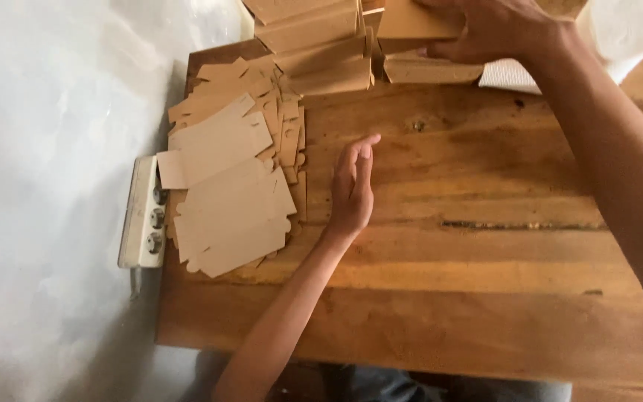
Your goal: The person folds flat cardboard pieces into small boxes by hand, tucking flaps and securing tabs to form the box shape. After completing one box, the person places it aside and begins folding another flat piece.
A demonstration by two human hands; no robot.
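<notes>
Head view, looking down on a wooden table (448,246) with warm, streaked grain and a dark crack along one plank. At its left side lies a loose heap of flat cardboard blanks (232,201) — thin, matte tan sheets with tabs and notched edges, fanned over one another. The left hand (353,187) rests edge-down on the bare wood just beside that heap, fingers straight and together, gripping nothing. At the far edge stand rows of folded cardboard boxes (321,45), squared and stacked tight. The right hand (489,30) reaches onto one folded box (411,22) there, fingers curled over its top; below it sits another box (429,71). A white power strip (143,216) hangs off the table's left edge — smooth plastic against a pale wall.
</notes>
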